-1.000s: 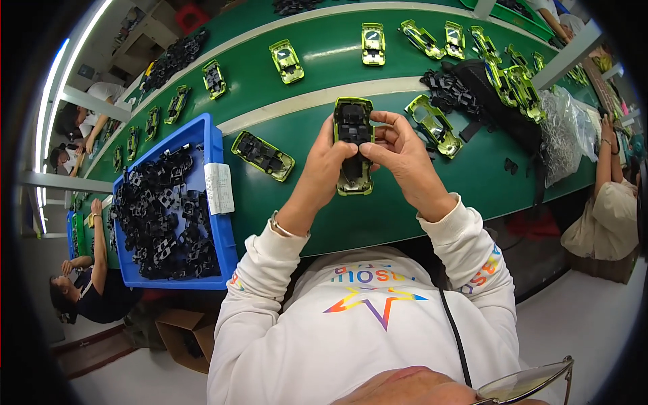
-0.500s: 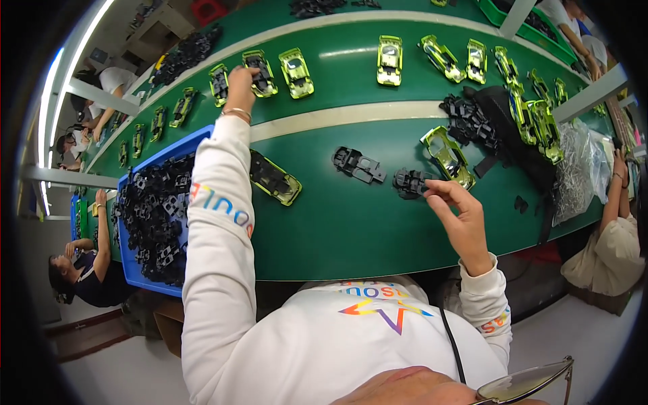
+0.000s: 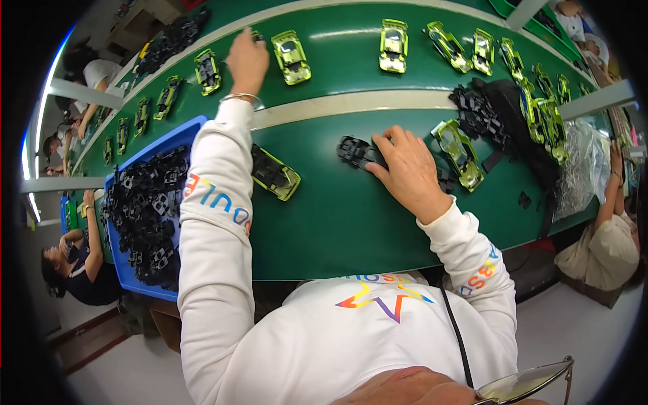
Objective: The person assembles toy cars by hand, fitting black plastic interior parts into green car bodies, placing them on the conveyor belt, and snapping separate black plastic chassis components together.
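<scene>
My left hand [image 3: 247,61] is stretched out to the far strip of the bench, fingers bent down over a lime-green toy car body [image 3: 257,35] that it mostly covers. On the near strip, thumb and fingers of my right hand [image 3: 408,169] close on the right end of a black toy car chassis [image 3: 354,149] lying on the green surface. Another black part [image 3: 445,179] is partly hidden beyond my right wrist. To the right lies a green car body [image 3: 459,154]. Near my left forearm rests a green body with a black insert [image 3: 275,174].
A blue bin [image 3: 121,260] full of black parts stands left. Several green cars, such as this one [image 3: 393,46], line the far strip. Black parts [image 3: 480,115], a black bag [image 3: 520,142] and a clear plastic bag [image 3: 580,172] lie right. Other people sit at both sides.
My right hand has moved left and away from me, from the small black part to the chassis. My left hand has shifted slightly farther away, now covering the car it touched.
</scene>
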A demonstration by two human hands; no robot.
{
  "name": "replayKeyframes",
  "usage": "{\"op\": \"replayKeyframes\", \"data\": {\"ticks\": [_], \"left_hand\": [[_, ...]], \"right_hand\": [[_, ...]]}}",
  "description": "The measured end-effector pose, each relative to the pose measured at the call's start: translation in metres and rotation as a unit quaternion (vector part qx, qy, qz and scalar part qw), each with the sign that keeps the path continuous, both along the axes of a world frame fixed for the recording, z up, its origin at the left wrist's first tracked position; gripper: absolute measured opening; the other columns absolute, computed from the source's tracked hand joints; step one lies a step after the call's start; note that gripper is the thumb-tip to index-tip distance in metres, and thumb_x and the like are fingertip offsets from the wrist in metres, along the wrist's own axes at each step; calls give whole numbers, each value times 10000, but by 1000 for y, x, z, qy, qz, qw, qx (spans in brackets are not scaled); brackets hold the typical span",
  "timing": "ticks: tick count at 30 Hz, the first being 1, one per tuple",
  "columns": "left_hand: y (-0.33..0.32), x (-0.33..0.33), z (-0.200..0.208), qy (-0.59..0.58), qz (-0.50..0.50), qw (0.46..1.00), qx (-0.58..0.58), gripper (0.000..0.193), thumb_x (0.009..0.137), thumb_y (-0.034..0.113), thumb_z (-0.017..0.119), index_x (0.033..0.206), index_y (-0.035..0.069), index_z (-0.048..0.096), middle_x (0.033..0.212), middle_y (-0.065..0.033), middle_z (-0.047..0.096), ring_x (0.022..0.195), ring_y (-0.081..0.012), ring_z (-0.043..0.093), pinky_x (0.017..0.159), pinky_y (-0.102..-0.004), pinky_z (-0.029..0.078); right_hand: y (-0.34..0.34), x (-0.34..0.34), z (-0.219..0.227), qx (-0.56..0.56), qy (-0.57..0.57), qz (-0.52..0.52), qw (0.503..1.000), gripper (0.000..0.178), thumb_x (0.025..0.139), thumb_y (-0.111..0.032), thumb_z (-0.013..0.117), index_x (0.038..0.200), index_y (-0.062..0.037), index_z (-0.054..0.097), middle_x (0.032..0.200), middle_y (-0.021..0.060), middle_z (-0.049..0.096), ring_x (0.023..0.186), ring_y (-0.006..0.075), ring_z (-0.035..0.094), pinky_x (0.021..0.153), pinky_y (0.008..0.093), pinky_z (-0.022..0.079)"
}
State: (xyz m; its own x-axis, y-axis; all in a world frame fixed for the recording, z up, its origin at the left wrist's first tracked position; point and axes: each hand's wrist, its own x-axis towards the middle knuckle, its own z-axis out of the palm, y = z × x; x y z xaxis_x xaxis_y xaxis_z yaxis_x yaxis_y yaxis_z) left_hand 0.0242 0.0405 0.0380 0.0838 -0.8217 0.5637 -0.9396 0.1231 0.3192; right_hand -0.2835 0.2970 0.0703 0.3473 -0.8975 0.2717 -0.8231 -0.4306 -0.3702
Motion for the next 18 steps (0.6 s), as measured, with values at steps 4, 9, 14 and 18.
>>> {"op": "replayKeyframes", "data": {"ticks": [4,9,14,18], "left_hand": [[20,-43,3,-8,-36,993,110,512,840,350,698,1169,-20,569,1091,-245,627,1006,-407,618,834,-484,525],[40,-78,-5,160,48,970,175,733,680,423,838,1155,-48,540,1144,-238,578,1021,-416,615,866,-464,522],[47,-79,0,154,30,956,249,653,634,336,876,1069,-49,578,1089,-206,619,922,-331,683,760,-415,560],[58,-77,3,557,-122,784,246,463,680,82,860,994,-30,538,907,-144,646,637,-210,687,500,-300,534]], "right_hand": [[9,-1,4,-14,-32,27,999,292,762,-126,763,981,-45,589,956,107,566,917,295,567,790,414,461],[45,-7,-8,-30,-68,79,994,213,748,-11,680,919,-60,564,1008,112,598,930,308,574,815,416,468],[85,-18,7,-14,-26,139,990,205,787,-43,671,972,-41,583,1263,168,596,1157,314,570,960,403,471],[89,-30,1,-9,-16,190,982,313,772,-96,735,1043,-47,585,1251,159,604,1095,322,589,921,397,490]]}}
